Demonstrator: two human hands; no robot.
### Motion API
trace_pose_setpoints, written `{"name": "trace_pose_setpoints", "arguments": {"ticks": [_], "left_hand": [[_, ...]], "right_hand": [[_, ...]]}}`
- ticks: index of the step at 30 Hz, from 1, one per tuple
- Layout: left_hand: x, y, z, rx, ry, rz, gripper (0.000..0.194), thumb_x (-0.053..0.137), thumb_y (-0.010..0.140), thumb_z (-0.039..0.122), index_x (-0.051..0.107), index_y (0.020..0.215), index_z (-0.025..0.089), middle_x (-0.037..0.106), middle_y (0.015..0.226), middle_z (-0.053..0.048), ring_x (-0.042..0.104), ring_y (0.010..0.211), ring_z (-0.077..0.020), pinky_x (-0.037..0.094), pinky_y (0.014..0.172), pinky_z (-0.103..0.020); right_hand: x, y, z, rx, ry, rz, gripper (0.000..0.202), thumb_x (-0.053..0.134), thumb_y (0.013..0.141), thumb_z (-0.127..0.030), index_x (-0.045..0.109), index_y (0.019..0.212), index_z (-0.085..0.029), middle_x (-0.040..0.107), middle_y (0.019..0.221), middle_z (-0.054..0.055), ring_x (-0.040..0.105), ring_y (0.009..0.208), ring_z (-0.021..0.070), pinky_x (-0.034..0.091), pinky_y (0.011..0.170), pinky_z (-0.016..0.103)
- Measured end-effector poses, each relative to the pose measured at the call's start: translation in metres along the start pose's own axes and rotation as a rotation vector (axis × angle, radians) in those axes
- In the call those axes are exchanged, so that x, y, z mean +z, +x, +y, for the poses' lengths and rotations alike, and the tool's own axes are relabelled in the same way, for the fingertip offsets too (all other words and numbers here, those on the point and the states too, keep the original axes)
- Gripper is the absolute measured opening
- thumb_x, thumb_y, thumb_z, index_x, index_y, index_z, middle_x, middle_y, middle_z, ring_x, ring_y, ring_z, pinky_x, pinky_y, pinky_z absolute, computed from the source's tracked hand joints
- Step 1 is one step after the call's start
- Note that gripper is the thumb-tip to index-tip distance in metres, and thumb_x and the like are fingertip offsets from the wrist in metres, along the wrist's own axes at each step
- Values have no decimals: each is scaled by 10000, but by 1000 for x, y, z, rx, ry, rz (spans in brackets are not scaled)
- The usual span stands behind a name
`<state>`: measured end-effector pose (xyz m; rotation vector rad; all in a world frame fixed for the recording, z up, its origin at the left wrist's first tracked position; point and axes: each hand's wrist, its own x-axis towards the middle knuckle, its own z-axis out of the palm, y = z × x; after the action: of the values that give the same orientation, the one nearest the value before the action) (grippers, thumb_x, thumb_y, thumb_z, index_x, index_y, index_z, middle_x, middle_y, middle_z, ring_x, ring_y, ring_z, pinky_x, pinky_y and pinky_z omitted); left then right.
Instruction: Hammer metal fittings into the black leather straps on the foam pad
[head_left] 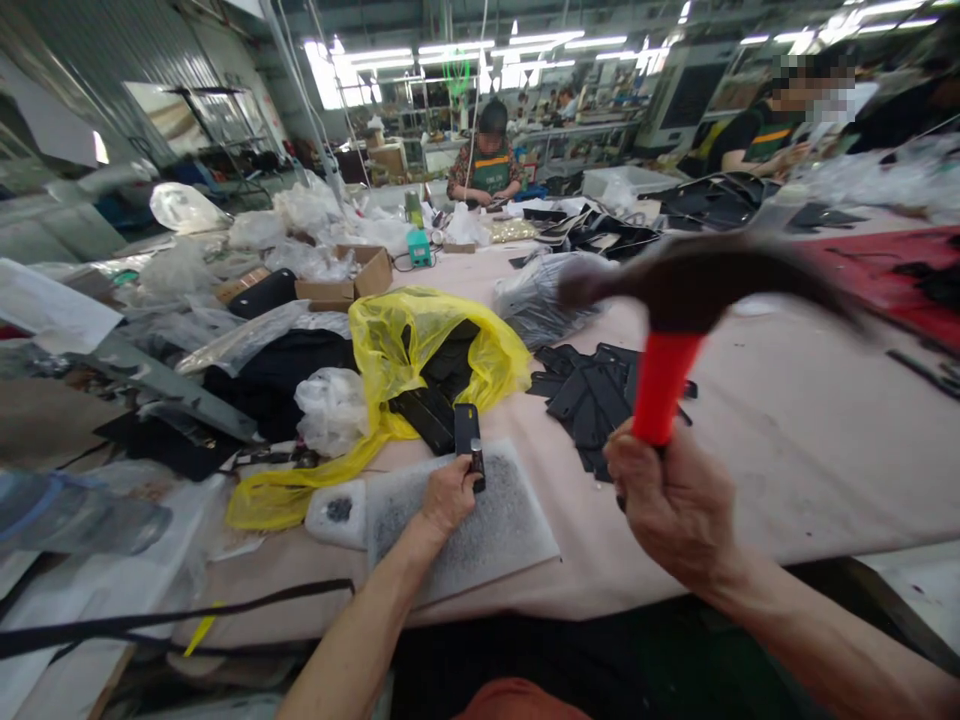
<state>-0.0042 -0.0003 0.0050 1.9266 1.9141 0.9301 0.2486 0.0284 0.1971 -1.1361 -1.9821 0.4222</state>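
Note:
My right hand [675, 500] is wrapped round the red handle of a claw hammer [670, 375], raised above the table; its dark head is blurred. Over a grey-white board [495, 540], my left hand [452, 492] pinches a short silver metal punch [477, 455] standing upright. Its lower end is hard to make out against the narrow black strip-like piece [466, 425] beneath. Beyond the left hand, a yellow plastic bag [382, 330] lies with its mouth apart and black pieces inside. To the right is a loose pile of flat black pieces [589, 400] with small holes.
A white block with a dark worn spot [337, 510] sits left of the board. Clear plastic bags, a cardboard box [341, 275] and a teal device [418, 248] crowd the far left. A co-worker [489, 165] sits across the table, another person [772, 130] at far right.

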Motion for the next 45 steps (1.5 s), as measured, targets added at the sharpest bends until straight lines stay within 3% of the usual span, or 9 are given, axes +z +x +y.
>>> {"name": "trace_pose_setpoints", "arguments": {"ticks": [3, 5, 11, 17, 24, 27, 34, 39, 45], "left_hand": [[-1, 0, 0, 7, 4, -9, 106, 528, 850, 158, 611, 893, 207, 692, 792, -40, 663, 763, -200, 478, 685, -284], [-1, 1, 1, 2, 7, -7, 97, 529, 850, 160, 609, 884, 204, 692, 791, -43, 664, 761, -204, 479, 680, -287], [-3, 1, 3, -5, -3, -7, 107, 534, 850, 154, 613, 898, 208, 700, 808, -43, 666, 775, -200, 478, 692, -283], [-4, 3, 5, -27, -2, -42, 104, 533, 862, 166, 615, 910, 207, 701, 819, -34, 662, 790, -189, 472, 709, -272], [-7, 3, 6, -47, -4, -58, 98, 521, 863, 171, 606, 897, 204, 708, 842, -43, 667, 815, -194, 472, 723, -273], [-7, 3, 5, -55, -11, -58, 93, 517, 864, 176, 602, 889, 204, 706, 838, -47, 667, 817, -198, 475, 725, -275], [-5, 3, 3, -69, -33, -56, 156, 491, 867, 185, 623, 948, 184, 714, 913, -86, 672, 871, -227, 498, 772, -313], [0, 3, -1, -96, -133, -10, 206, 477, 858, 197, 644, 978, 197, 722, 959, -76, 671, 922, -213, 507, 841, -318], [-10, 7, -11, -342, -384, 179, 242, 490, 885, 324, 665, 946, 168, 737, 906, -68, 685, 843, -201, 537, 792, -318]], "right_hand": [[1, -6, 9, -116, -235, -364, 212, 466, 900, -335, 451, 714, -235, 441, 503, -39, 365, 391, 114, 177, 443, 284], [-9, 2, 6, -98, -304, -447, 244, 480, 897, -368, 447, 694, -237, 442, 504, -37, 357, 390, 112, 165, 445, 286], [-15, 16, -23, 81, 38, 174, 235, 345, 974, -410, 454, 849, -243, 498, 589, -24, 460, 453, 132, 303, 456, 258], [7, -16, 24, -2, -378, -511, 238, 429, 932, -362, 457, 740, -225, 474, 511, -25, 398, 415, 120, 156, 481, 280], [48, -38, 100, 419, -258, -637, 317, 340, 969, -352, 497, 740, -201, 583, 658, 28, 529, 589, 151, 292, 551, 258], [77, -46, 120, 422, -438, -641, 280, 353, 964, -302, 587, 901, -162, 636, 839, 92, 568, 703, 190, 323, 597, 283], [144, -28, 71, -13, -240, -453, 310, 515, 891, -253, 599, 1185, -203, 594, 1198, 94, 506, 1055, 242, 347, 888, 349], [186, -37, 48, 45, -112, -418, 273, 598, 818, -238, 646, 1087, -218, 598, 1152, 74, 475, 1066, 250, 330, 907, 378], [193, -45, 57, 64, -77, -362, 326, 640, 787, -212, 646, 1112, -235, 594, 1179, 68, 466, 1075, 258, 311, 952, 410]]}}
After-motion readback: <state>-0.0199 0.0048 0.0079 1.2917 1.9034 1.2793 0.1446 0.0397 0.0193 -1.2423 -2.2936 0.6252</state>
